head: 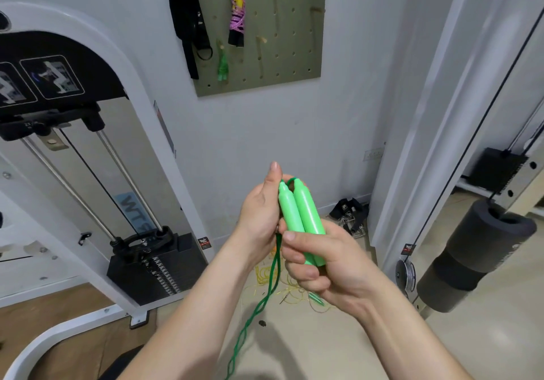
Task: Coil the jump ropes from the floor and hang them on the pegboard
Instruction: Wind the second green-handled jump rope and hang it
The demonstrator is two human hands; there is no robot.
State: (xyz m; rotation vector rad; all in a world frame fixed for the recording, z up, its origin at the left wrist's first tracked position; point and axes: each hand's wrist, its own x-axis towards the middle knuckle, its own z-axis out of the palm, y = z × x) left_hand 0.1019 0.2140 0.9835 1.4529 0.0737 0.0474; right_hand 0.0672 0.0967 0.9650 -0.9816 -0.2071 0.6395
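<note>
Your right hand [332, 262] grips both green handles [300, 215] together, left hand [260, 212] curled round them, so the doubled cord [272, 270] should coil evenly.

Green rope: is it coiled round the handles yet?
No: the green rope hangs loose and uncoiled below the two handles.

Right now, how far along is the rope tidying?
Done: a pink rope and a green one hang on the pegboard. In hand: the left hand and right hand grip the green handles together, their cord dangling uncoiled. Left: coil and hang it, then the yellow rope tangled on the floor.
</note>
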